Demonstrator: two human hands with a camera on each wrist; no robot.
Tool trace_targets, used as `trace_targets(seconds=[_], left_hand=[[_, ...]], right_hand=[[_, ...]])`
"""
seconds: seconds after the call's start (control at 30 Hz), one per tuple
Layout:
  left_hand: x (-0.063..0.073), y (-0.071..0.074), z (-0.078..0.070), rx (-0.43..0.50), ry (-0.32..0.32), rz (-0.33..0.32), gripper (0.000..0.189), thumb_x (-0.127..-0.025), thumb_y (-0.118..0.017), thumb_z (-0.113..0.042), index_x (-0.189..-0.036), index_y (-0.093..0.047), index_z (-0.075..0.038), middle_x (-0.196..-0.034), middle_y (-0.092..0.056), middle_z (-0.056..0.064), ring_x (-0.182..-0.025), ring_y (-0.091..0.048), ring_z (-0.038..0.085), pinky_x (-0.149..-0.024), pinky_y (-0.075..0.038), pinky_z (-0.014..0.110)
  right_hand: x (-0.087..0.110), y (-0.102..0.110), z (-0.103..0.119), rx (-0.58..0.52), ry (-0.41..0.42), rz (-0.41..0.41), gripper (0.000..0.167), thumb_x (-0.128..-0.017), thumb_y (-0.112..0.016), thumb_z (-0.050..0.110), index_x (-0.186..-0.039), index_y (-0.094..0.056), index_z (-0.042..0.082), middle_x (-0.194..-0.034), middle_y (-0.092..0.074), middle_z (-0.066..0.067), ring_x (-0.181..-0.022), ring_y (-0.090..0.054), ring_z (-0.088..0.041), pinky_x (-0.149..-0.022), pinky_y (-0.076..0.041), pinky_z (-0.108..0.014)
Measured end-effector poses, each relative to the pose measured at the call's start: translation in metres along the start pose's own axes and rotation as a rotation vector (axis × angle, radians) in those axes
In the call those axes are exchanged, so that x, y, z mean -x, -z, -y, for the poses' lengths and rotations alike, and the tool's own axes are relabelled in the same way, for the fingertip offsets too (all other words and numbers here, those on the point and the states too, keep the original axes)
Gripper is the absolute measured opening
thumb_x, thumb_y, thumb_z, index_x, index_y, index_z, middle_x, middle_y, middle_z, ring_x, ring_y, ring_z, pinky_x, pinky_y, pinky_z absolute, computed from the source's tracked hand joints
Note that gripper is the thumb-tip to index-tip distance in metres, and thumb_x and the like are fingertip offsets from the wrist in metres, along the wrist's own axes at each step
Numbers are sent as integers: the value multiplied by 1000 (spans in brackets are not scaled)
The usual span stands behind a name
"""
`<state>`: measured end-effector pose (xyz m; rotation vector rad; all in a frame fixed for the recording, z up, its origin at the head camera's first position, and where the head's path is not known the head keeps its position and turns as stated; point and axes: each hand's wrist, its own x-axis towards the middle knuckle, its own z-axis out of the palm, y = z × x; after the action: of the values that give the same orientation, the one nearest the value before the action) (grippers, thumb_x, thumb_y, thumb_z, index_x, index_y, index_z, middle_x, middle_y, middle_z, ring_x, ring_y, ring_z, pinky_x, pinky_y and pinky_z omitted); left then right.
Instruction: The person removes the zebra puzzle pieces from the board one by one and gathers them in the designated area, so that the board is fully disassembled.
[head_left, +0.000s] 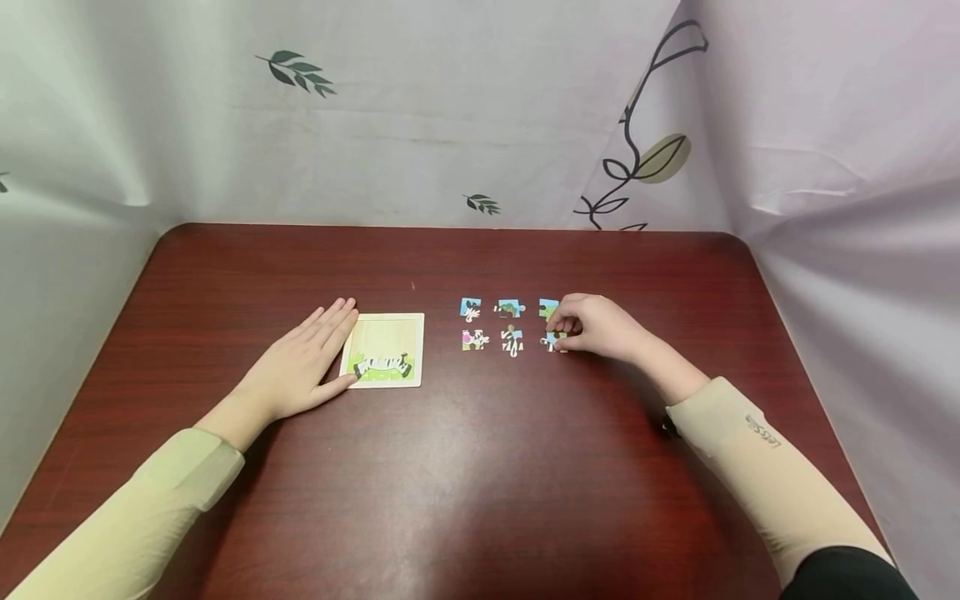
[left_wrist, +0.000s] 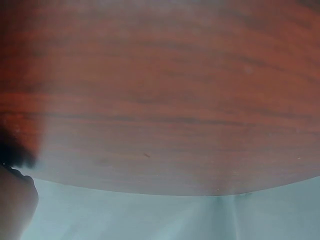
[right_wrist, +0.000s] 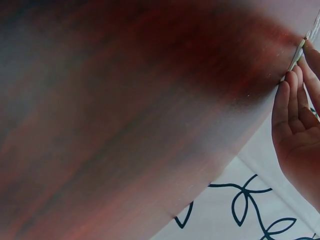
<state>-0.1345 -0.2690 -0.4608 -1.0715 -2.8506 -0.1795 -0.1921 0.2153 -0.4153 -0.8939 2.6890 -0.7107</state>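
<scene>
My left hand (head_left: pixel 306 360) lies flat with straight fingers at the left edge of a square puzzle board (head_left: pixel 422 350), its thumb reaching the lower left corner. The board has a pale rim and a printed zebra body over green grass. To the right, my right hand (head_left: pixel 596 327) pinches the lower right puzzle piece (head_left: pixel 551 342) between thumb and fingers, close to the table. Just above it is a blue and green piece (head_left: pixel 548 307), partly covered by the fingers. In the right wrist view the fingers (right_wrist: pixel 296 100) meet the piece's thin edge.
More jigsaw pieces sit in two rows: a top left piece (head_left: pixel 471 308), a top middle piece (head_left: pixel 511 308), a pink-marked piece (head_left: pixel 474 340) and a lower middle piece (head_left: pixel 512 340). Under everything is a dark red wooden table (head_left: pixel 450 467), with a leaf-patterned curtain (head_left: pixel 420 125) behind.
</scene>
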Motion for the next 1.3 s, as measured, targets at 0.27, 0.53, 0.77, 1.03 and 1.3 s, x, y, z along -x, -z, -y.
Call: trace_targets(seconds=[0.27, 0.53, 0.77, 1.03, 1.3], left_hand=[[-1, 2, -2, -7, 8, 10, 92, -99, -64, -46, -164, -28, 8, -173, -28, 26, -161, -29, 41, -139, -11, 39], [0, 2, -3, -11, 15, 16, 92, -99, -64, -46, -164, -27, 7, -173, -28, 25, -162, -29, 40, -139, -12, 39], [0, 1, -2, -17, 11, 6, 92, -99, -63, -48, -164, -28, 7, -173, -28, 26, -162, -29, 39, -139, -14, 41], [0, 1, -1, -17, 11, -1, 92, -100, -61, -50, -164, -29, 7, -173, -29, 26, -162, -28, 38, -139, -13, 40], [-1, 3, -1, -10, 8, 0, 92, -99, -64, -47, -164, -28, 8, -172, -29, 26, -162, -29, 40, -139, -10, 37]], right_hand=[[-1, 0, 1, 2, -6, 3, 15, -85, -88, 9, -98, -80, 12, -92, -69, 0, -85, -66, -14, -78, -60, -33], [0, 5, 5, -62, -26, -59, 13, -90, -83, 7, -103, -82, 11, -97, -72, -1, -88, -68, -15, -82, -62, -32], [-9, 5, 17, -127, -49, -86, 11, -95, -78, 7, -105, -81, 9, -101, -76, -4, -87, -69, -16, -81, -61, -31], [-30, -3, 41, -172, -27, -69, 12, -96, -76, 8, -107, -81, 9, -100, -79, -5, -87, -72, -18, -82, -63, -34], [-54, -15, 68, -201, 57, -29, 10, -98, -74, 9, -105, -81, 9, -102, -78, -3, -84, -72, -14, -81, -62, -29]])
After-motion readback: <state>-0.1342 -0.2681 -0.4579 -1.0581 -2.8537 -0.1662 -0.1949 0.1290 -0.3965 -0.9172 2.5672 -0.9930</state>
